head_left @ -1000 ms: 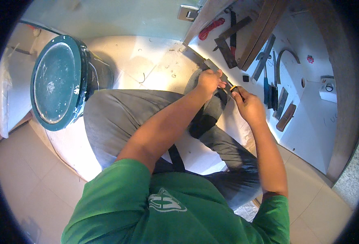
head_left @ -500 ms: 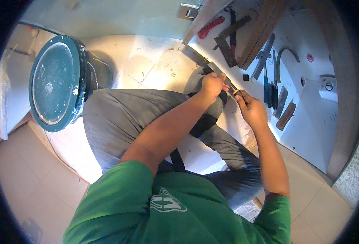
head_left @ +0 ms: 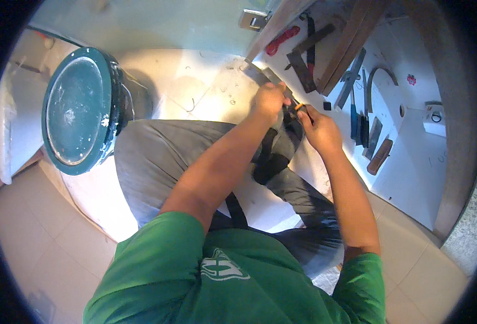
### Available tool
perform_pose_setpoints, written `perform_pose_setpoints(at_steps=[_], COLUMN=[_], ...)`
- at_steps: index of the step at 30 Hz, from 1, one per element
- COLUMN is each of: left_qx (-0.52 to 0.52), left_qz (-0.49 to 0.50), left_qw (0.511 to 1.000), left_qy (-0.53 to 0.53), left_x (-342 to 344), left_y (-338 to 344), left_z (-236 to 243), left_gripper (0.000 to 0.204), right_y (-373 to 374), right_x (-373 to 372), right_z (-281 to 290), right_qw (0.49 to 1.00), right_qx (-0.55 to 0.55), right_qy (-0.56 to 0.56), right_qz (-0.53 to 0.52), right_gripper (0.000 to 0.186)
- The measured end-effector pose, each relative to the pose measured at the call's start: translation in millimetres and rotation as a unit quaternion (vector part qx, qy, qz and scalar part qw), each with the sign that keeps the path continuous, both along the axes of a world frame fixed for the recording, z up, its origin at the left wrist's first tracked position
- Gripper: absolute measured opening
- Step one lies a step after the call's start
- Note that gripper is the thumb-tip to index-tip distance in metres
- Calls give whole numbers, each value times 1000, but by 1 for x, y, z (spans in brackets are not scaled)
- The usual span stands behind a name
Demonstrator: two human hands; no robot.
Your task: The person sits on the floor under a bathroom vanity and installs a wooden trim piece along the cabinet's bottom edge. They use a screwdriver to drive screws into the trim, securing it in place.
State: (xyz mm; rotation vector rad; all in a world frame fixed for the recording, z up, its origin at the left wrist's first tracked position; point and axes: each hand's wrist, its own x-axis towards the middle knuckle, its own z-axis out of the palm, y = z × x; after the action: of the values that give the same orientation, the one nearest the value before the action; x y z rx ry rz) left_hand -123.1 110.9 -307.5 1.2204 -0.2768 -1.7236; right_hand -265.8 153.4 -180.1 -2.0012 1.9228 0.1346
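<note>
My left hand [head_left: 270,101] is closed around a dark, flat, narrow bar [head_left: 271,77], whose far end slants up and left beyond the fingers. Lower on the same line, my right hand [head_left: 323,131] grips a tool by its handle [head_left: 300,107], which shows orange near the thumb. The two hands are close together above my bent leg and dark shoe. Whether bar and tool are one piece is unclear, since the fingers cover where they meet.
To the left stands a bucket with a green lid [head_left: 80,110]. Curled shavings lie on the lit floor ahead. An open white cabinet [head_left: 411,162] on the right holds a red cord bundle [head_left: 283,40], a wooden-handled tool [head_left: 380,157] and several other hand tools. A glass panel [head_left: 141,24] stands at the back.
Both hands have shifted left and slightly away from me, together with the bar and the orange-handled tool. Each keeps its grip.
</note>
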Motion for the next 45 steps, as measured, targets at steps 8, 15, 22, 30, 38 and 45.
perform_pose_setpoints(at_steps=[8,15,22,30,38,45], left_qx=[3,-39,-35,88,-217,-356], left_qz=[-85,110,42,90,-113,-232], left_qw=[994,984,958,892,771,592], left_qy=[74,-135,-282,-433,-588,-684], left_x=[-3,42,76,122,69,69], left_y=[44,-8,-43,-20,12,14], left_z=[25,-32,-24,-84,-20,-9], left_gripper=[26,37,33,44,57,58], right_y=[38,132,181,186,184,187], right_x=[-37,-97,-88,-86,-86,-91], right_z=[25,12,-9,-36,-34,-45], right_qw=[1000,951,873,860,858,865], right_qx=[9,52,66,50,54,44], right_qy=[-10,-225,-330,-370,-388,-379], right_qz=[23,-206,-354,-347,-332,-326], right_gripper=[45,43,39,39,40,40])
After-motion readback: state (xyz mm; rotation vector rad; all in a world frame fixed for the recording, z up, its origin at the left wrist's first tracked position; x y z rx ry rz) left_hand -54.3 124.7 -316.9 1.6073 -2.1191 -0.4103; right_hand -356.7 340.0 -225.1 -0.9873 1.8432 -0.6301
